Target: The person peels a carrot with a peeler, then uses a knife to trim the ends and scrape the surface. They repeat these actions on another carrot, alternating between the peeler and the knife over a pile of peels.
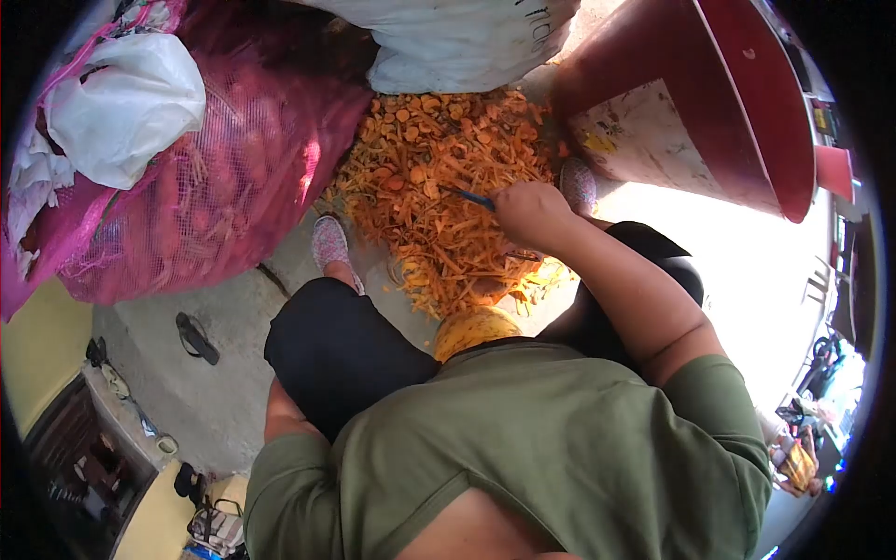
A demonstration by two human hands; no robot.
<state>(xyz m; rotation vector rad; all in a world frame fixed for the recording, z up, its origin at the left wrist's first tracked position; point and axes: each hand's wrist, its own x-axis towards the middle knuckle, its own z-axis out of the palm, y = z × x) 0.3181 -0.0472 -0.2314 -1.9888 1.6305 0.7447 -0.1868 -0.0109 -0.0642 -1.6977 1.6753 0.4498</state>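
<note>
My right hand is closed around a blue-handled knife, its narrow dark blade pointing left. Below the blade spreads a heap of orange peelings and round end slices, looking like carrot scraps, on the floor between my feet. A yellow rounded container shows between my thighs, partly covered by my shirt. My left arm hangs down beside my left knee, and that hand is hidden behind the leg.
A pink mesh sack full of long roots bulges at the left. A white sack stands behind the heap. At the right leans a large dark red tub. A loose black flip-flop lies on the concrete floor.
</note>
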